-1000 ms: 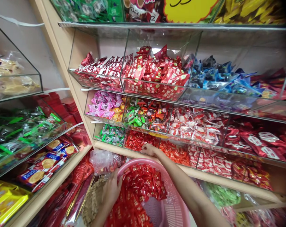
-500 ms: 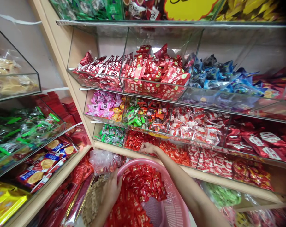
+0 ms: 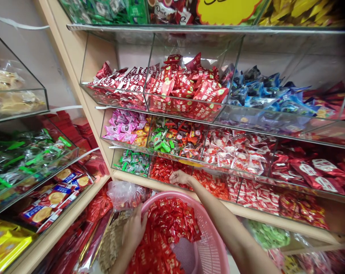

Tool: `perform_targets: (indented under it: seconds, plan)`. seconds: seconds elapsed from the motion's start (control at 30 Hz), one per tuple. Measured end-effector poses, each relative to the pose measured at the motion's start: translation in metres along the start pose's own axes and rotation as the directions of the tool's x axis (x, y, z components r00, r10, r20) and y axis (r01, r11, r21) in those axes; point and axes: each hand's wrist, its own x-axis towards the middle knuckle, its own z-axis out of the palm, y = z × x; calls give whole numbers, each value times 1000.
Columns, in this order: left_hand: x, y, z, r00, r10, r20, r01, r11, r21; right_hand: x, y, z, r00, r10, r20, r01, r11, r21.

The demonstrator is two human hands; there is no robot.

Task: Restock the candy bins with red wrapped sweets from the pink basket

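A pink plastic basket (image 3: 215,236) holds many red-wrapped candies (image 3: 172,220); part of its mesh bottom shows. My left hand (image 3: 134,227) is closed on the basket's left rim, fingers over the edge. Reaching over the basket, my right hand (image 3: 178,177) is at the lowest shelf, over the bin of small red candies (image 3: 163,170). Its fingers are curled together, and what they hold, if anything, is too small to make out.
Clear dividers (image 3: 149,95) split the wooden shelves (image 3: 149,183) into candy bins. A clear plastic bag (image 3: 126,194) lies left of the basket. Biscuit packs (image 3: 51,199) and green-wrapped sweets (image 3: 24,160) fill the left shelves. Green items (image 3: 271,235) sit below, at the right.
My right hand's fingers are curled a little more over the red candies. My left hand and the basket have stayed in place.
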Motion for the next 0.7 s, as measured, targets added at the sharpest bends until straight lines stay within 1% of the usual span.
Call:
perform_targets:
  seconds: [0.07,0.13,0.23,0.33,0.4,0.5,0.63,0.7]
  plan:
    - [0,0,0,1000,0,1,0,1000,4,4,1,1,995,-54,-89,56,998,15]
    - [-1,0,-1,1000,3,3,-3,1000,5,10,2,3,979,-108,-175,116,993,36]
    - [-1,0,-2,1000,3,-2,-3,1000,5,16,5,7,965,-145,-218,161,985,56]
    - [0,0,-2,1000,9,-6,-9,1000,3,19,11,12,952,-180,-248,179,983,-27]
    - [-1,0,-1,1000,6,-2,-6,1000,4,18,15,14,950,-181,-255,155,981,-116]
    - [-1,1,-2,1000,1,18,-1,1000,11,15,20,17,957,-172,-234,127,973,-194]
    - [0,4,-3,999,-5,45,4,1000,21,15,20,20,966,-179,-189,127,958,-258]
    - [0,4,-4,999,-4,46,3,1000,19,17,19,21,969,-174,-178,124,958,-260]
